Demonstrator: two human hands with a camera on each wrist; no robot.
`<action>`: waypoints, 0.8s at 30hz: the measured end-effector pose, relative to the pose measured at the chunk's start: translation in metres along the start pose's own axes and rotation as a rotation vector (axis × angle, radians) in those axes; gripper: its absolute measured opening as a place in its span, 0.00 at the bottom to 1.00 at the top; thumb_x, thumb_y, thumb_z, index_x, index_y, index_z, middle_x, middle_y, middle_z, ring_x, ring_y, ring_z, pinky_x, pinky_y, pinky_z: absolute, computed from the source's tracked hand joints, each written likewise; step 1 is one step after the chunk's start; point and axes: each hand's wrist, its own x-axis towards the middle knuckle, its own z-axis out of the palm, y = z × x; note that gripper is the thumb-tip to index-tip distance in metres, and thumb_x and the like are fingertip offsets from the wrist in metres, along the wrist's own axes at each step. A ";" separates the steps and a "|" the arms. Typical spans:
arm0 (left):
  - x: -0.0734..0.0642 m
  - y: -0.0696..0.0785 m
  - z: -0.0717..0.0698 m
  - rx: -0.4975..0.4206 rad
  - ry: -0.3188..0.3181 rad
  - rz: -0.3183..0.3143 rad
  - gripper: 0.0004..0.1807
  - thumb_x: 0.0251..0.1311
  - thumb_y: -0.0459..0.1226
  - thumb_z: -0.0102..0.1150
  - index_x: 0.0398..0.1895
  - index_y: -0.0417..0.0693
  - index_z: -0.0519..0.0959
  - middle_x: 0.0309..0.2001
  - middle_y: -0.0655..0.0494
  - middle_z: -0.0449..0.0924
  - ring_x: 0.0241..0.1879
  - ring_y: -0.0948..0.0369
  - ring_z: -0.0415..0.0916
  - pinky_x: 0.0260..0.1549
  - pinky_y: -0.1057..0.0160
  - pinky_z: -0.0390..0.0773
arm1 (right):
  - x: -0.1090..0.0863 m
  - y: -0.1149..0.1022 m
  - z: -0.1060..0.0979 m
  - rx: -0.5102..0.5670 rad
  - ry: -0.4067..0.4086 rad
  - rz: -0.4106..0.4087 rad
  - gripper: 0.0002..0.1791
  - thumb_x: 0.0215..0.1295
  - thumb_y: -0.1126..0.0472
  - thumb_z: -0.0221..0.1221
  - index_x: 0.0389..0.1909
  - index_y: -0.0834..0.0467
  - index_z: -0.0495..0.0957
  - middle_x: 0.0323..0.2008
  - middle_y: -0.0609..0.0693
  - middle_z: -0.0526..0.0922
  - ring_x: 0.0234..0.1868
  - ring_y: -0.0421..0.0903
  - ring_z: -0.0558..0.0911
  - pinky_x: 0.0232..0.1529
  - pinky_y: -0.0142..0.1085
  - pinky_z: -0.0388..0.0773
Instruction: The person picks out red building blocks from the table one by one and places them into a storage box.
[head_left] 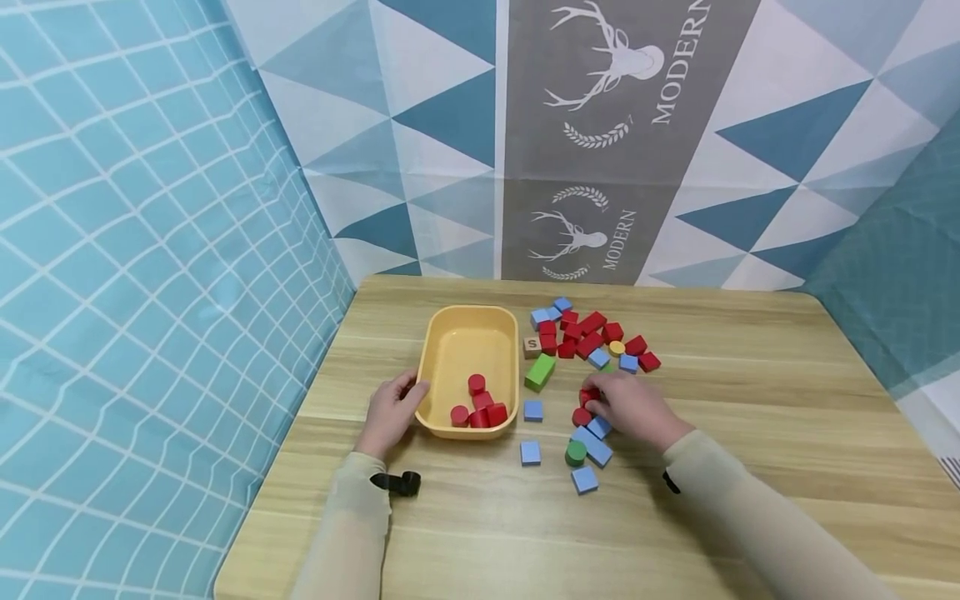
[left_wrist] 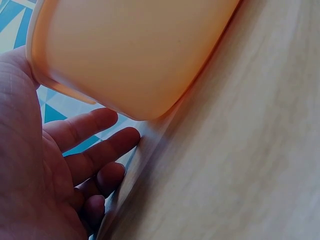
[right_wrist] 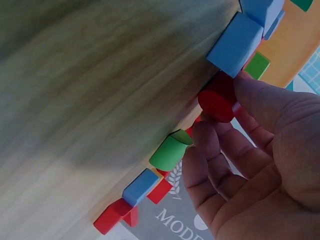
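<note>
A yellow plastic tray (head_left: 467, 342) stands on the table with several red blocks (head_left: 480, 417) in its near end. My left hand (head_left: 392, 410) holds the tray's left side, its thumb over the rim; in the left wrist view the other fingers sit loosely below the outer wall. Right of the tray, my right hand (head_left: 630, 407) pinches a red cylindrical block (right_wrist: 217, 97) between thumb and fingers. Close to this hand lie another red cylinder (head_left: 581, 417), blue blocks (head_left: 592, 446) and a dark green cylinder (head_left: 575, 452). A light green cylinder (right_wrist: 171, 150) lies beyond the fingertips.
Behind the right hand, red blocks (head_left: 591, 323), blue blocks (head_left: 540, 317) and a yellow disc (head_left: 617, 348) lie clustered. A wooden letter block (head_left: 532, 347) and a green oblong block (head_left: 540, 372) lie beside the tray. Patterned cloth (head_left: 427, 167) hangs along the table's back edge.
</note>
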 end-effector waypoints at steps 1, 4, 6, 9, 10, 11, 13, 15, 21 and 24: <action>0.001 0.000 0.000 -0.001 0.001 -0.002 0.26 0.77 0.53 0.58 0.68 0.50 0.82 0.55 0.44 0.86 0.57 0.49 0.76 0.62 0.50 0.72 | 0.001 0.000 0.000 0.002 -0.006 0.008 0.16 0.68 0.56 0.72 0.54 0.53 0.85 0.46 0.49 0.88 0.44 0.46 0.82 0.52 0.48 0.86; 0.002 -0.001 0.000 0.001 0.006 -0.005 0.26 0.76 0.53 0.58 0.68 0.50 0.82 0.55 0.44 0.86 0.57 0.49 0.76 0.62 0.49 0.72 | 0.005 -0.001 0.000 -0.010 -0.032 0.010 0.18 0.68 0.57 0.72 0.56 0.54 0.84 0.46 0.49 0.88 0.43 0.46 0.81 0.52 0.48 0.86; 0.001 -0.001 0.000 -0.001 0.006 -0.006 0.26 0.76 0.53 0.59 0.68 0.50 0.82 0.55 0.44 0.86 0.57 0.49 0.77 0.62 0.49 0.73 | 0.008 -0.003 -0.001 -0.027 -0.061 0.014 0.20 0.68 0.57 0.72 0.58 0.54 0.83 0.46 0.49 0.88 0.43 0.45 0.81 0.52 0.48 0.86; 0.001 -0.003 -0.001 0.002 0.007 -0.005 0.26 0.76 0.52 0.59 0.68 0.50 0.82 0.55 0.44 0.86 0.58 0.49 0.77 0.63 0.49 0.73 | 0.010 -0.009 -0.005 -0.043 -0.095 0.020 0.23 0.69 0.55 0.71 0.62 0.55 0.81 0.47 0.50 0.87 0.42 0.45 0.82 0.51 0.47 0.87; 0.001 -0.003 -0.001 -0.001 0.005 -0.006 0.26 0.76 0.52 0.59 0.68 0.50 0.82 0.56 0.44 0.86 0.58 0.48 0.77 0.63 0.49 0.73 | 0.011 -0.013 -0.007 -0.038 -0.099 0.023 0.24 0.70 0.55 0.71 0.63 0.56 0.80 0.47 0.50 0.87 0.41 0.45 0.81 0.49 0.45 0.87; 0.001 -0.003 -0.002 0.001 0.004 -0.006 0.26 0.76 0.53 0.59 0.69 0.50 0.82 0.56 0.44 0.86 0.58 0.48 0.77 0.63 0.49 0.73 | 0.013 -0.017 -0.008 -0.026 -0.098 0.025 0.24 0.71 0.54 0.70 0.64 0.56 0.79 0.46 0.50 0.86 0.40 0.45 0.81 0.46 0.43 0.86; 0.000 -0.003 -0.002 0.002 0.005 -0.011 0.26 0.76 0.53 0.59 0.69 0.50 0.82 0.56 0.43 0.86 0.58 0.48 0.77 0.63 0.48 0.73 | 0.015 -0.029 -0.013 -0.003 -0.074 0.008 0.26 0.72 0.52 0.69 0.67 0.56 0.77 0.49 0.52 0.86 0.43 0.46 0.82 0.47 0.44 0.87; 0.000 -0.003 -0.003 0.004 0.008 -0.017 0.27 0.76 0.53 0.58 0.69 0.50 0.82 0.56 0.43 0.86 0.58 0.48 0.77 0.63 0.48 0.73 | 0.018 -0.044 -0.017 0.033 -0.041 -0.022 0.27 0.73 0.52 0.68 0.69 0.55 0.76 0.54 0.54 0.85 0.47 0.48 0.83 0.49 0.44 0.87; 0.000 -0.002 -0.001 -0.001 0.002 -0.014 0.26 0.76 0.53 0.58 0.69 0.50 0.81 0.58 0.44 0.86 0.60 0.48 0.76 0.66 0.45 0.72 | 0.029 -0.083 -0.017 0.063 0.060 -0.181 0.26 0.73 0.53 0.68 0.70 0.52 0.79 0.67 0.56 0.81 0.66 0.56 0.82 0.62 0.52 0.84; 0.000 0.000 -0.001 -0.001 -0.004 -0.009 0.28 0.76 0.53 0.58 0.70 0.49 0.81 0.58 0.43 0.86 0.60 0.47 0.76 0.66 0.44 0.72 | 0.034 -0.094 -0.011 0.038 0.081 -0.239 0.25 0.73 0.53 0.69 0.68 0.50 0.81 0.65 0.54 0.83 0.65 0.54 0.84 0.61 0.49 0.85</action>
